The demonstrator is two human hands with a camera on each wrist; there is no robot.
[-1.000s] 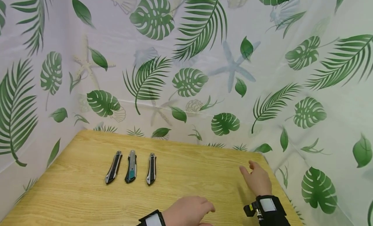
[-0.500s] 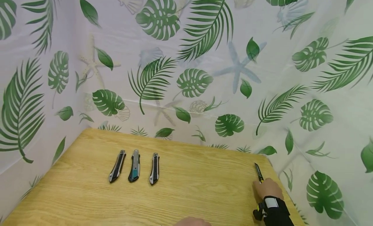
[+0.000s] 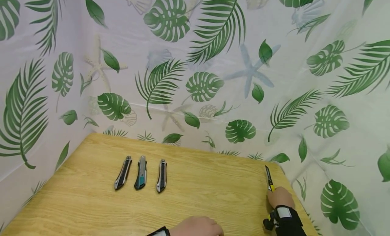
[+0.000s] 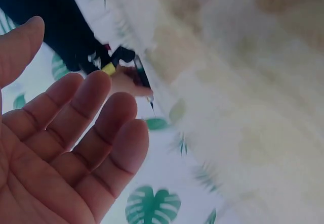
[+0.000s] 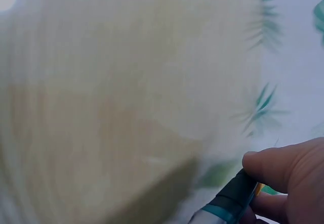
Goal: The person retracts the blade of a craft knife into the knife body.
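At the table's right side my right hand [image 3: 281,198] grips a slim utility knife [image 3: 268,177], dark with a yellow part, its narrow end pointing away from me. The right wrist view shows the thumb pressed on the knife's dark body [image 5: 234,193], with a teal band and a silvery end below; my palm's side hides the rest. My left hand [image 3: 196,226] hovers near the front edge, holding nothing; in the left wrist view its fingers [image 4: 119,128] are loosely bent, palm showing. Three more utility knives lie at the left: a black-and-silver one [image 3: 123,173], a teal-slider one [image 3: 141,173] and another black-and-silver one [image 3: 161,177].
The wood-grain table [image 3: 210,192] reaches back to a leaf-print curtain [image 3: 207,104], which also hangs along both sides. A strap with a small camera [image 3: 268,223] sits on my right wrist, close to the table's right edge.
My right hand has gone from bare, spread fingers to gripping the utility knife at the right. My left hand dropped lower, then rose back into view. The three knives at left stay put.
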